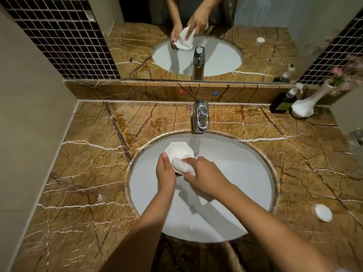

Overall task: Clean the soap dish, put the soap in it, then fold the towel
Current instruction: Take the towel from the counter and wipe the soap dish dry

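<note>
One brown marble table (82,173) carried a white oval sink (235,183) at its centre. Both hands worked above the basin, under the chrome tap (200,116) at the table's back edge. The left hand (166,171) was curled around the near rim of the white soap dish (177,149). The right hand (206,173) was closed on a white towel (181,165), pressing it into the dish. The round soap (323,212) lay near the table's front right corner.
</note>
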Tool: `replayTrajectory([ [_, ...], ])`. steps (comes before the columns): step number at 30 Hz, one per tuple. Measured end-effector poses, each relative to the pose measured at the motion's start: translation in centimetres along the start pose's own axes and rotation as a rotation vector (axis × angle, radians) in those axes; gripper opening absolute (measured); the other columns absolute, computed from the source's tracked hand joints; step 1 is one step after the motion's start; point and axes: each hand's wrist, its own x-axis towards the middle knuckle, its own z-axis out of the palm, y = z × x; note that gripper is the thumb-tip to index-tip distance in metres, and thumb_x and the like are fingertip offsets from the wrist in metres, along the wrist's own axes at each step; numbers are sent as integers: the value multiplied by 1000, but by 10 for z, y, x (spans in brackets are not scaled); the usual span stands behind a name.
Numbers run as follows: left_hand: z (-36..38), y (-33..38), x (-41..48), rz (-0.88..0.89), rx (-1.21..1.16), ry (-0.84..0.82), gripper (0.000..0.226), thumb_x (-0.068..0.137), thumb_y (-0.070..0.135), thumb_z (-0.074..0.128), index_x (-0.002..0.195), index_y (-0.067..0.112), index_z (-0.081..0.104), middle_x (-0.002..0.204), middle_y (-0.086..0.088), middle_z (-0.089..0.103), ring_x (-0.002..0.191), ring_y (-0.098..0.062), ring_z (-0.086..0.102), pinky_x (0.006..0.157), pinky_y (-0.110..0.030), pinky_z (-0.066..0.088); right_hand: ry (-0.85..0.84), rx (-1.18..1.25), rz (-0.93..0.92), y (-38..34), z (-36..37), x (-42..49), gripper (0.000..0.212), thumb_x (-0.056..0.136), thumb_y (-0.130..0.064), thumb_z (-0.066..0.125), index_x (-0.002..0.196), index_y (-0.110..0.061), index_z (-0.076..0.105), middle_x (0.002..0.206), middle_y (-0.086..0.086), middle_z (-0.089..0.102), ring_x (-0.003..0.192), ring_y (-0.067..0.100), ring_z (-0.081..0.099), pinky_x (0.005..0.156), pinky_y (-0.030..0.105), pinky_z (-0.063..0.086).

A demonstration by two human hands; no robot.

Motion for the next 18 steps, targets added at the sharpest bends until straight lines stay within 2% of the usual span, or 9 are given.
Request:
replayTrajectory([
  [2, -3, 0, -1, -31, -9, -24, 28, 103, 34, 29, 108, 21, 53, 113, -13, 62, 94, -27, 64, 65, -33, 57, -20, 233, -2, 4, -12, -2, 38, 82, -28, 60, 120, -28, 62, 113, 6, 69, 102, 27, 62, 78, 30, 47],
  [4, -3, 3, 0, -75, -70, -78, 31, 103, 36, 28, 115, 19, 51, 113, -12, 59, 88, -27, 66, 55, -27, 60, 120, 311, 22, 12, -21, 1, 43, 82, -27, 61, 125, -29, 60, 118, 6, 68, 106, 25, 61, 78, 27, 42],
  [7, 0, 10, 0, -71, -105, -118, 31, 103, 35, 29, 116, 17, 51, 107, -12, 58, 92, -29, 62, 52, -25, 59, 227, 121, 73, 19, -20, 6, 54, 84, -30, 57, 136, -35, 46, 111, 11, 62, 101, 33, 59, 75, 33, 42],
  [11, 9, 9, -3, -53, -90, -124, 34, 103, 34, 29, 118, 13, 52, 107, -6, 59, 95, -29, 63, 53, -27, 60, 119, -115, 100, 14, 1, -1, 58, 86, -32, 55, 142, -29, 39, 116, 16, 54, 99, 40, 59, 78, 39, 47],
  [13, 10, 4, -4, -34, -36, -119, 30, 104, 33, 28, 112, 17, 53, 105, -3, 61, 101, -29, 62, 68, -40, 61, 40, -19, 77, 13, 3, -6, 53, 83, -29, 56, 136, -28, 48, 111, 14, 58, 98, 37, 59, 77, 37, 47],
  [14, 10, 2, -4, -29, 1, -116, 32, 104, 33, 28, 111, 15, 54, 107, -8, 63, 104, -30, 62, 76, -45, 59, -7, 79, 67, 13, 0, -9, 47, 82, -28, 57, 129, -28, 54, 109, 11, 63, 97, 34, 60, 77, 36, 48],
  [15, 9, -1, -4, -33, 23, -118, 34, 104, 33, 28, 113, 14, 55, 110, -13, 63, 102, -30, 63, 76, -43, 59, -42, 204, 64, 13, -6, -11, 40, 81, -28, 59, 120, -28, 61, 108, 7, 68, 98, 29, 62, 80, 36, 50],
  [16, 8, -2, -4, -41, 25, -130, 36, 104, 33, 28, 115, 13, 55, 112, -15, 62, 95, -27, 64, 68, -37, 60, -39, 328, 66, 14, -11, -13, 34, 80, -29, 60, 114, -27, 65, 108, 4, 70, 100, 25, 63, 83, 36, 51],
  [18, 7, 0, -5, -64, -35, -198, 39, 104, 33, 27, 122, 10, 53, 114, -16, 61, 87, -18, 65, 57, -27, 60, 103, 448, 73, 15, -19, -14, 38, 80, -31, 58, 117, -28, 64, 114, 3, 70, 106, 22, 63, 88, 37, 51],
])
